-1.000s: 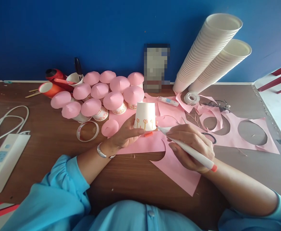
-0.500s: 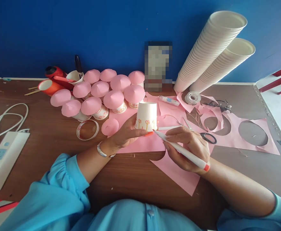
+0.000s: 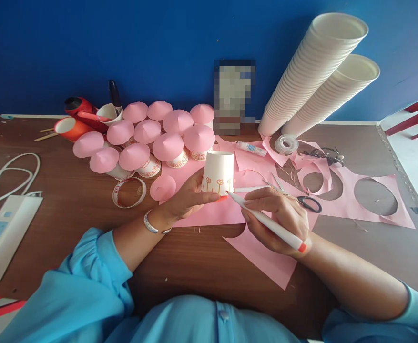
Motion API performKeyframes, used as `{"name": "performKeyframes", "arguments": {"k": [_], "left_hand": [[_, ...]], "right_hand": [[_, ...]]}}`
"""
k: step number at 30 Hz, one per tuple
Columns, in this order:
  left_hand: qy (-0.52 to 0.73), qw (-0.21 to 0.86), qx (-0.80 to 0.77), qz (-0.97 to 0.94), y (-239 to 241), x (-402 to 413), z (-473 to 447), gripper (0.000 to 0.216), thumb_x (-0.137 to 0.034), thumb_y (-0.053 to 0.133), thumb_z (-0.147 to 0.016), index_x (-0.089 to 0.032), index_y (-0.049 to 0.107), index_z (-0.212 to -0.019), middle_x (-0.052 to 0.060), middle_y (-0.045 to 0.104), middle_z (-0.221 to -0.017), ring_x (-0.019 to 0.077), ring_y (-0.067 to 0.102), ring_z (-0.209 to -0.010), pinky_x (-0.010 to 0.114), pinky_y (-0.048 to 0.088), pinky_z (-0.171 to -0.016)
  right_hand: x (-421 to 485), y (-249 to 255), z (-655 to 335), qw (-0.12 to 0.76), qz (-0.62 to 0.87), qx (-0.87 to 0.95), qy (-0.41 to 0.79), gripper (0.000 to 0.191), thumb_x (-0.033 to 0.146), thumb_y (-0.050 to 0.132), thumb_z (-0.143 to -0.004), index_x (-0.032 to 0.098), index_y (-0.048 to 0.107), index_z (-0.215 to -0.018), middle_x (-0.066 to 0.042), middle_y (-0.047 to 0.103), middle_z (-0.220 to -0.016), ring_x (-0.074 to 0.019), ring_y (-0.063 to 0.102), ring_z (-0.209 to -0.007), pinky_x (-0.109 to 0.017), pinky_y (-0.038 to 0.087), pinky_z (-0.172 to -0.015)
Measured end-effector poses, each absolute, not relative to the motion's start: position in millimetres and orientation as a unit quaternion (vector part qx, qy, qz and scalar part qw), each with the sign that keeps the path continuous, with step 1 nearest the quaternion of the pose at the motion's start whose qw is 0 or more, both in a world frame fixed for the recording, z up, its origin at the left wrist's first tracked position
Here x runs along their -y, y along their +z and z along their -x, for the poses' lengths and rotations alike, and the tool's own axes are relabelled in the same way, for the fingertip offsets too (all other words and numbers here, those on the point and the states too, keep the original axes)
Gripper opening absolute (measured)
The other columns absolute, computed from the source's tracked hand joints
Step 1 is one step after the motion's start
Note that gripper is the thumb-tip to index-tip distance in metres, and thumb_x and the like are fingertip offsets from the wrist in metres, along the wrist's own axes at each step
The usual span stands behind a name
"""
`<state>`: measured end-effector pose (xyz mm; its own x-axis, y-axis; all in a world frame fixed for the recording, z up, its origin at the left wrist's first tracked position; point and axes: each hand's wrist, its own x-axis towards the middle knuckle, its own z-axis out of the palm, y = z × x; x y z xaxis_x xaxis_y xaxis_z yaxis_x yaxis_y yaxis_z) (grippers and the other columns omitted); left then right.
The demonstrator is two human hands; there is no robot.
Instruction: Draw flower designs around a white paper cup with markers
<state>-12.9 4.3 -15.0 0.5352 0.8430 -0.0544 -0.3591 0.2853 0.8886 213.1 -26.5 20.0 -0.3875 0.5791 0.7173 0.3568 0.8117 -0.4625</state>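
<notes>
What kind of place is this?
Probably a craft table, maybe at home or in a workshop. There's pink paper with round holes cut out, tall stacks of white cups, and a marker held close to a decorated cup.

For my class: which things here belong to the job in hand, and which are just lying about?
Likely the job:
paper cup with flowers, in the left hand
red-tipped marker, in the right hand
pink cone-topped cups
stacked cups

Probably just lying about:
power strip
white cable
wooden sticks
</notes>
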Motion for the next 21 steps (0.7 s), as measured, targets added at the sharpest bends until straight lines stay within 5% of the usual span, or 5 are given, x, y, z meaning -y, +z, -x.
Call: {"name": "performKeyframes", "arguments": {"k": [21], "left_hand": [[0.394,0.75,-0.267,-0.459,-13.4,-4.8,13.4,0.051,-0.035,0.084,-0.085,-0.025,0.068,-0.132,0.011,0.074,-0.126,0.0303,0.067,-0.122,0.041,0.055,-0.097]], "right_hand": [[27.2,20.6,-212.2,0.461,0.297,0.824,0.14,0.021,0.006,0.066,-0.092,0.022,0.062,-0.105,-0.004,0.075,-0.08,-0.0209,0.08,-0.077,-0.03,0.064,-0.061]]}}
